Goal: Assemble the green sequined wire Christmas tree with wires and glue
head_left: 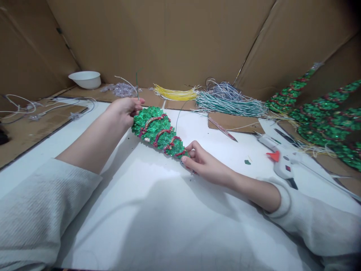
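Note:
A glittery green cone-shaped tree [160, 131] wound with red and gold trim is held on its side above the white tabletop, its wide end to the left. My left hand [125, 110] is closed at the wide end, where a thin green wire and a white wire stick up. The fingertips of that hand are partly hidden behind the tree. At the narrow right end, my right hand [204, 162] pinches the tip between thumb and fingers.
Yellow wires [176, 92], teal wires [231, 103] and a white bowl [85, 79] lie along the back. A pointed tool [222, 129] rests centre-right. A glue gun [278, 154] lies right, before more green trees [329, 116]. Cardboard walls [158, 41] surround the table [146, 226].

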`<state>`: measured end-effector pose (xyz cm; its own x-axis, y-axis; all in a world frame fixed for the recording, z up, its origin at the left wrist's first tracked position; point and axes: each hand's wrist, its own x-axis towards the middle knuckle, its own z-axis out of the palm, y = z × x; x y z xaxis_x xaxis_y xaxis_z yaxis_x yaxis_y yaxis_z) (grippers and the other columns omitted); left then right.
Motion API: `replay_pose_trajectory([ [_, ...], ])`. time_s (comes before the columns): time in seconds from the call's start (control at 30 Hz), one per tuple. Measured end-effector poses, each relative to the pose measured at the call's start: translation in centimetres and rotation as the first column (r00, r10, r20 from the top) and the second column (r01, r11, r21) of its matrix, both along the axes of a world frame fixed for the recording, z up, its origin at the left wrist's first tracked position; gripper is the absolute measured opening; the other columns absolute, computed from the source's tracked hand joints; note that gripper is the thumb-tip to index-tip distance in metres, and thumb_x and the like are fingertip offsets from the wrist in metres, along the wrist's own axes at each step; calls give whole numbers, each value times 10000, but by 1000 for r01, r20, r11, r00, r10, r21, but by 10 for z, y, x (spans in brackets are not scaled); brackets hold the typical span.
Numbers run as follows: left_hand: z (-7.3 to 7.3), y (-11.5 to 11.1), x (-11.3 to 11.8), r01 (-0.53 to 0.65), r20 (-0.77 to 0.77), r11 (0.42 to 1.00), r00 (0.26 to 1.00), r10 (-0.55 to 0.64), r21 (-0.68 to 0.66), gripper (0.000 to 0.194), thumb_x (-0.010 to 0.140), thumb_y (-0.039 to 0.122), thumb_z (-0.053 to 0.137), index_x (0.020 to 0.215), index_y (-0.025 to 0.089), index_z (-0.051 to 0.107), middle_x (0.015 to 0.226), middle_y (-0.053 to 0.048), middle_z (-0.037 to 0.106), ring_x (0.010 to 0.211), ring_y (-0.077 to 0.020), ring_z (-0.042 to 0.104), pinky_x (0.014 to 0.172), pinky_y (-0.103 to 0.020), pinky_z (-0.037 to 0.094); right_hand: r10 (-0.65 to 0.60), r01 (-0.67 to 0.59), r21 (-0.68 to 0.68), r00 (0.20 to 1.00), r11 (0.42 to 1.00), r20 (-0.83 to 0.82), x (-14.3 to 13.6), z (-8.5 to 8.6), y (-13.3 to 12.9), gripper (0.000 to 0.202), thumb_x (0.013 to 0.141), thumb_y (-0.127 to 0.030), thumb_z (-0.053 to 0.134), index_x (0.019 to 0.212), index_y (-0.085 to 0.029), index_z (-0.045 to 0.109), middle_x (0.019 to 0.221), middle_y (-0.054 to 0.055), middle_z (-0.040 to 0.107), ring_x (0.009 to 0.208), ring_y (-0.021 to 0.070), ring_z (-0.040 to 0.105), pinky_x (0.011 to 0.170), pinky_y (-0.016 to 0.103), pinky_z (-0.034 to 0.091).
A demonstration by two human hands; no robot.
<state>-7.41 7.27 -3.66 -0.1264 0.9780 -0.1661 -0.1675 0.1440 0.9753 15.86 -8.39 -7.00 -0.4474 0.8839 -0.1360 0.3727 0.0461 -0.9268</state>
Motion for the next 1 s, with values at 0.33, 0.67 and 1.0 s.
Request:
replay_pose_trajectory([
  [0.33,19,-25,20,-38,-131,998,991,31,-46,208,813,25,427,703,155,548,470,41,341,412,-71,294,429,-202,206,13,-18,51,994,999,109,4,4,-1,295,814,-341,513,1014,-194,355,862,26,521,707,132,464,603,263,353],
  [0.67,15,-36,29,-1,-439,975,893,101,223,127,731,110,510,709,169,620,496,0,404,456,-121,350,489,-268,208,-115,-52,354,893,934,435,3,7,-5,291,770,-363,570,983,-174,508,851,61,586,746,179,513,619,283,352],
  [1.0,17,-38,31,95,-560,952,824,88,290,101,679,150,533,704,147,631,518,0,415,451,-104,344,476,-261,225,-502,-6,551,406,834,764,65,34,56,300,862,-432,481,926,-164,599,985,154,589,876,304,570,626,347,353],
])
